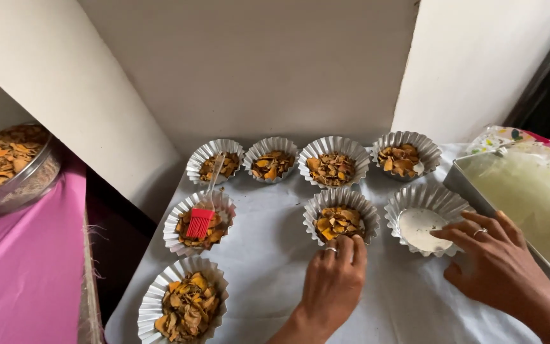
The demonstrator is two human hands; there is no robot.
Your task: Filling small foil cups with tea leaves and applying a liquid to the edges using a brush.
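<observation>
Several fluted metal moulds stand on a white cloth [268, 255], most filled with orange-brown dried slices. My left hand [333, 280] has its fingertips on the near rim of the middle mould [342, 216], which holds such slices. My right hand [494, 261] rests by the mould [423, 216] to the right, fingers touching its rim; that mould holds only a pale, whitish coating. A red silicone brush [200, 221] with a clear handle lies across the left middle mould [198, 223].
A rectangular metal tray [466, 185] with pale batter sits at right, a patterned cloth behind it. At left a metal sieve [23, 185] of dried slices rests on a pink cloth [20, 267]. White walls close the back. A dark gap separates the two surfaces.
</observation>
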